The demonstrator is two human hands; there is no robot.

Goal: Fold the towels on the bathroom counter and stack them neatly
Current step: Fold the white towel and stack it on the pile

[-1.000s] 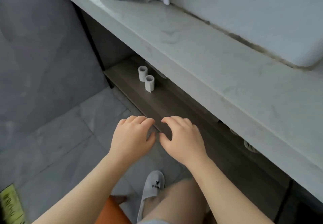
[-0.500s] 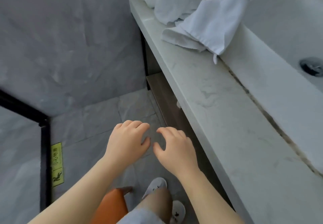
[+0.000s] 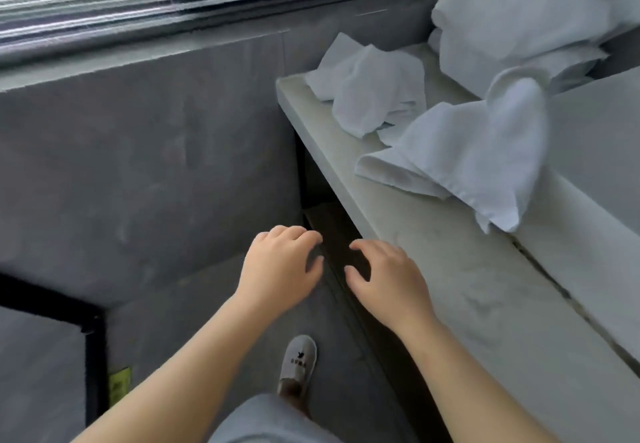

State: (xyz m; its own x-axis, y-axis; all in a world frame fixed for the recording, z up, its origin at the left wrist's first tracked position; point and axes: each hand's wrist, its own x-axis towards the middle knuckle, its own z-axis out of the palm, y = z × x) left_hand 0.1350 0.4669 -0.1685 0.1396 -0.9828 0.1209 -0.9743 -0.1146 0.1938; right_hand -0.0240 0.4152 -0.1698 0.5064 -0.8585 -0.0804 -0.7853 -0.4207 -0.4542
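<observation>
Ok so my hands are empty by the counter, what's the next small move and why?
Probably reach the right hand forward to the nearest towel, lying rumpled on the counter against the sink. It is the closest one and unfolded, and the left hand holds nothing either.

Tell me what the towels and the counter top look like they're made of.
The towels look like white cotton terry: matte, soft and crumpled into loose folds, with a stitched hem along the edge. The counter looks like pale polished stone, either marble or an imitation, judging by its faint grey veining and slight sheen.
</observation>
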